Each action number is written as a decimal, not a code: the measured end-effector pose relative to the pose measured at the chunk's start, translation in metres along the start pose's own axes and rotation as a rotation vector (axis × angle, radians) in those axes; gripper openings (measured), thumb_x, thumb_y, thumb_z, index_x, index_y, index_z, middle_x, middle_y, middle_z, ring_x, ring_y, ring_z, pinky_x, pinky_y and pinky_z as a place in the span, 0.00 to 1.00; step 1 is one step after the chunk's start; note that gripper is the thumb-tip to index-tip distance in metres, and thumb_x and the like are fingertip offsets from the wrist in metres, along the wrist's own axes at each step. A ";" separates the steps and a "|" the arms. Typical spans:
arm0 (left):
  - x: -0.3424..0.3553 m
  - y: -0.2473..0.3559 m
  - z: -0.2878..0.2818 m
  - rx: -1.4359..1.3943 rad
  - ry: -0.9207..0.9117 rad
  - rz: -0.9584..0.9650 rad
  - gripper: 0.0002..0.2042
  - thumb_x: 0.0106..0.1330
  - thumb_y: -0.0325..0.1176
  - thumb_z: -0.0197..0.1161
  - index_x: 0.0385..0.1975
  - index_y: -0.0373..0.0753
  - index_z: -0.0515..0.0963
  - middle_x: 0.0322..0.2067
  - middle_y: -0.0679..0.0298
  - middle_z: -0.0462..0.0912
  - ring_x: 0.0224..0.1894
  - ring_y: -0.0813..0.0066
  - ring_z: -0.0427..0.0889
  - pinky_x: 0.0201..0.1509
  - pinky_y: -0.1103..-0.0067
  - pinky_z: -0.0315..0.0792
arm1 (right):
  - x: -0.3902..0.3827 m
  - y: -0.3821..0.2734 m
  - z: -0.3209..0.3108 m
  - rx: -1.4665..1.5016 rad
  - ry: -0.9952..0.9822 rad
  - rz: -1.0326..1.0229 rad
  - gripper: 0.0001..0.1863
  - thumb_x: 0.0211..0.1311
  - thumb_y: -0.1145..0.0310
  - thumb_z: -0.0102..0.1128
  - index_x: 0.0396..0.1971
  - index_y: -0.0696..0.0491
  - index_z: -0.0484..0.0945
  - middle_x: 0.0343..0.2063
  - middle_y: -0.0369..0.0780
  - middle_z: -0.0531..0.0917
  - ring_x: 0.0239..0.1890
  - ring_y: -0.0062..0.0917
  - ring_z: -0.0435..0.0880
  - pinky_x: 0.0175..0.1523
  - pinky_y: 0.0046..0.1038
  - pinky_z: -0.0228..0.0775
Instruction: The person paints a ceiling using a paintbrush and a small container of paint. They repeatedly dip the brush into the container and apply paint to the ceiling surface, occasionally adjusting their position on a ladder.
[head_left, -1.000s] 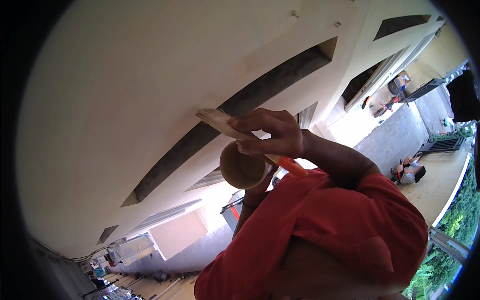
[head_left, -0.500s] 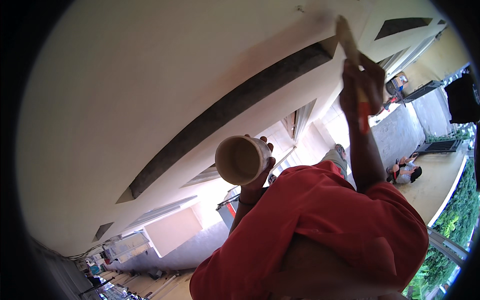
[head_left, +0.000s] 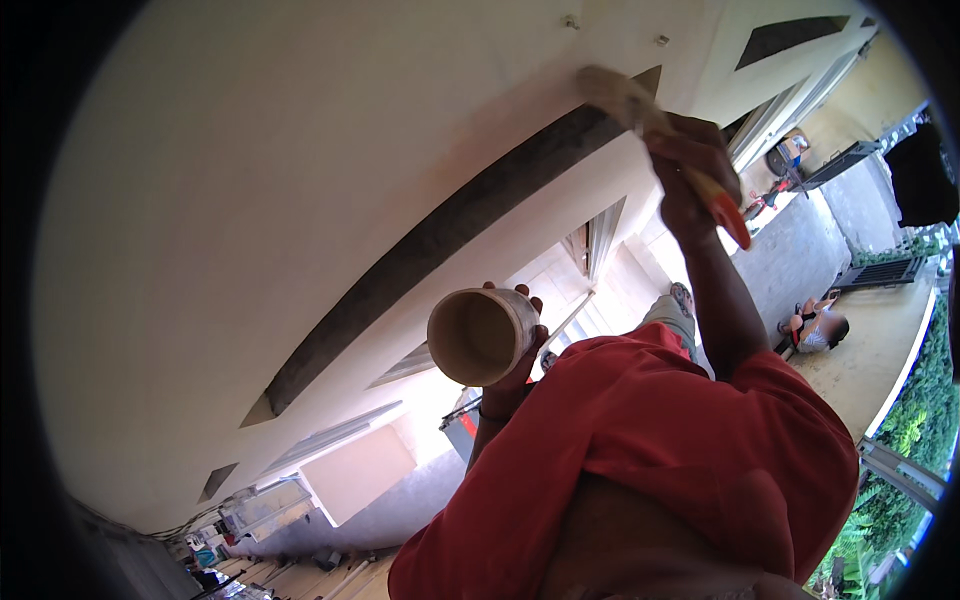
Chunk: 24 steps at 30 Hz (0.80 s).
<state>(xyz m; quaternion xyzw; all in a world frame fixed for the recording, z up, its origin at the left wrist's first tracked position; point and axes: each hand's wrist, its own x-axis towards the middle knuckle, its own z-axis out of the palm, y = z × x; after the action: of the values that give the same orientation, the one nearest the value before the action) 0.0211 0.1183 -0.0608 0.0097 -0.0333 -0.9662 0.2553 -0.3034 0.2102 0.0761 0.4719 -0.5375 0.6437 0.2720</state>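
Observation:
My right hand (head_left: 695, 175) is raised and closed round the handle of a paintbrush (head_left: 735, 222), which has an orange-red end. The pale, slightly blurred brush head lies at the upper edge of a long dark recess in the cream wall (head_left: 250, 200); whether the bristles touch the surface, I cannot tell. Lower down, my left hand (head_left: 520, 370) grips a round whitish tub (head_left: 480, 338) from its side and base. The tub's open mouth faces me, tilted, and its inside looks pale. The dark recess (head_left: 450, 235) runs as a long curved band between both hands.
Small fittings (head_left: 662, 41) stick out of the wall near the top. Another dark recess (head_left: 792, 40) lies at the upper right. Far below at the right, a person (head_left: 815, 325) sits near a dark grate (head_left: 880, 273). Green plants (head_left: 915, 420) grow beyond a pale edge.
My right hand has moved left and slightly down, swinging the brush head leftward along the recess's upper edge. The left hand still holds the tub, slightly lower in view.

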 end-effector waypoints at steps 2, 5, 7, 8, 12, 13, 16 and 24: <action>0.001 0.004 -0.013 -0.003 -0.024 -0.016 0.30 0.78 0.56 0.62 0.77 0.55 0.71 0.75 0.50 0.68 0.75 0.45 0.68 0.69 0.47 0.76 | -0.002 0.006 -0.032 -0.051 0.088 0.001 0.12 0.61 0.86 0.71 0.42 0.56 0.86 0.46 0.48 0.88 0.47 0.33 0.89 0.54 0.33 0.81; 0.007 0.001 -0.019 -0.051 -0.057 -0.068 0.32 0.78 0.59 0.62 0.77 0.55 0.70 0.77 0.49 0.66 0.78 0.43 0.65 0.71 0.45 0.74 | -0.016 -0.008 -0.054 0.277 0.251 0.336 0.06 0.66 0.83 0.71 0.40 0.59 0.88 0.46 0.46 0.89 0.46 0.29 0.88 0.54 0.28 0.82; 0.009 -0.002 -0.013 -0.059 -0.068 -0.086 0.33 0.78 0.60 0.61 0.79 0.55 0.68 0.78 0.48 0.65 0.79 0.42 0.63 0.73 0.43 0.72 | -0.037 -0.007 -0.071 0.042 -0.093 0.457 0.05 0.66 0.80 0.74 0.40 0.58 0.88 0.44 0.43 0.90 0.45 0.27 0.89 0.53 0.30 0.82; 0.010 -0.005 -0.010 -0.054 -0.067 -0.091 0.34 0.78 0.61 0.60 0.79 0.55 0.67 0.78 0.48 0.64 0.80 0.42 0.62 0.74 0.41 0.71 | -0.048 -0.008 -0.076 -0.079 -0.268 0.515 0.06 0.66 0.78 0.75 0.40 0.58 0.88 0.43 0.41 0.90 0.44 0.26 0.89 0.52 0.31 0.83; 0.017 -0.007 -0.005 0.003 -0.024 -0.156 0.37 0.79 0.63 0.58 0.82 0.54 0.62 0.80 0.47 0.61 0.82 0.40 0.58 0.78 0.35 0.65 | -0.107 0.000 -0.061 -0.370 -0.840 0.853 0.14 0.67 0.55 0.78 0.41 0.49 0.89 0.37 0.44 0.91 0.33 0.43 0.90 0.43 0.41 0.81; 0.021 -0.009 -0.003 -0.025 -0.036 -0.179 0.38 0.79 0.64 0.56 0.82 0.52 0.61 0.81 0.47 0.60 0.83 0.39 0.57 0.79 0.33 0.61 | -0.123 0.003 -0.057 -0.422 -0.872 0.832 0.19 0.68 0.46 0.74 0.39 0.48 0.89 0.31 0.47 0.90 0.32 0.45 0.90 0.40 0.44 0.79; 0.027 -0.017 -0.002 0.244 -0.001 -0.154 0.43 0.77 0.72 0.50 0.83 0.49 0.60 0.80 0.45 0.61 0.82 0.37 0.60 0.78 0.30 0.60 | -0.160 0.014 -0.036 -0.405 -0.847 0.935 0.17 0.72 0.50 0.72 0.42 0.50 0.89 0.21 0.44 0.87 0.27 0.39 0.90 0.36 0.40 0.80; 0.032 -0.020 -0.028 0.324 0.153 0.010 0.29 0.85 0.51 0.47 0.73 0.33 0.69 0.67 0.48 0.79 0.70 0.52 0.80 0.75 0.53 0.77 | -0.209 0.000 0.032 0.649 -0.752 1.553 0.24 0.80 0.52 0.62 0.66 0.50 0.77 0.53 0.42 0.86 0.51 0.28 0.88 0.51 0.37 0.84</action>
<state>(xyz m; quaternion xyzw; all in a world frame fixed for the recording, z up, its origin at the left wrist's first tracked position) -0.0155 0.1184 -0.0901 0.1242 -0.1692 -0.9434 0.2568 -0.2080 0.2125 -0.1122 0.2099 -0.5494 0.5691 -0.5747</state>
